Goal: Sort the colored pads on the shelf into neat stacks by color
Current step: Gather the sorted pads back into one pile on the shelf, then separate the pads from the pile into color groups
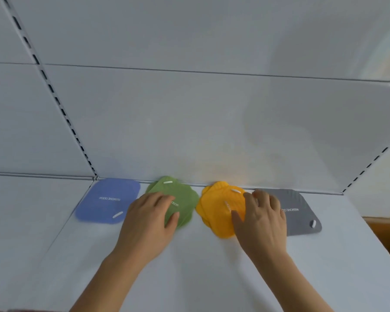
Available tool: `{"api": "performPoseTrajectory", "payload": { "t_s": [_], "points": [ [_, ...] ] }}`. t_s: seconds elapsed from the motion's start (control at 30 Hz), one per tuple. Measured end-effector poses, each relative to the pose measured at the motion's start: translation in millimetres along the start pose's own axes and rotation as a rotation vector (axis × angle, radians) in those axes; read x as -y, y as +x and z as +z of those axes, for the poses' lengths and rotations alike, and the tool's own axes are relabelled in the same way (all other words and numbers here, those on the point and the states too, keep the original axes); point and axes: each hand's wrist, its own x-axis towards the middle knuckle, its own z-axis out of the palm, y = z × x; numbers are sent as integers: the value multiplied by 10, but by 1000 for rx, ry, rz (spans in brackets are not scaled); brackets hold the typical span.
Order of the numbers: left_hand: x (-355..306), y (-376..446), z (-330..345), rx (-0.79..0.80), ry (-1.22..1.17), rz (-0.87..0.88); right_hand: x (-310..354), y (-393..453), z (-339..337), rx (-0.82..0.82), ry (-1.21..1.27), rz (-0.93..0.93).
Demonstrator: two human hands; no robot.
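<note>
Four piles of pads lie in a row along the back of the white shelf (200, 266). From left to right they are a blue stack (106, 200), a fanned green pile (182, 197), a fanned yellow pile (216, 210) and a grey stack (302, 212). My left hand (151, 218) rests flat on the left side of the green pile, thumb on its front edge. My right hand (261, 219) lies across the gap between yellow and grey, thumb on the yellow pile and fingers spread over the grey stack's left edge.
A white back panel (212, 131) rises right behind the pads. Slotted uprights (61, 109) run up at the left and at the far right (369, 163). The shelf's right end drops off to a brown floor (387, 233).
</note>
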Motion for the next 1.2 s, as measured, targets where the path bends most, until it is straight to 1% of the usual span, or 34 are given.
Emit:
{"api": "performPoseTrajectory", "payload": {
  "t_s": [0.1, 0.2, 0.3, 0.43, 0.63, 0.8, 0.93, 1.07, 1.2],
  "points": [
    [25, -126, -59, -10, 22, -17, 83, -110, -24, -47, 19, -98],
    [80, -259, -162, 5, 28, -25, 268, -281, -80, -103, 117, -230],
    [150, -442, -348, 43, 27, -37, 516, -509, -137, -27, 175, -319],
    [369, -733, -643, 28, 23, -95, 911, -745, -245, 55, 138, -383],
    [1168, -1430, -1182, -10, -38, -163, 1850, -1247, -354, 91, 153, -432],
    [2047, -2073, -1630, -38, -8, -232, 2828, -1800, -298, 113, 184, -501],
    [2693, -2526, -1911, -30, 5, -304, 3551, -2116, -235, 143, 181, -567],
    [3285, -2723, -2124, -65, 4, -388, 4236, -2238, -154, 144, 163, -629],
    [3873, -2771, -2293, -65, 21, -453, 4916, -2220, 1, 141, 186, -684]
  ]
}}
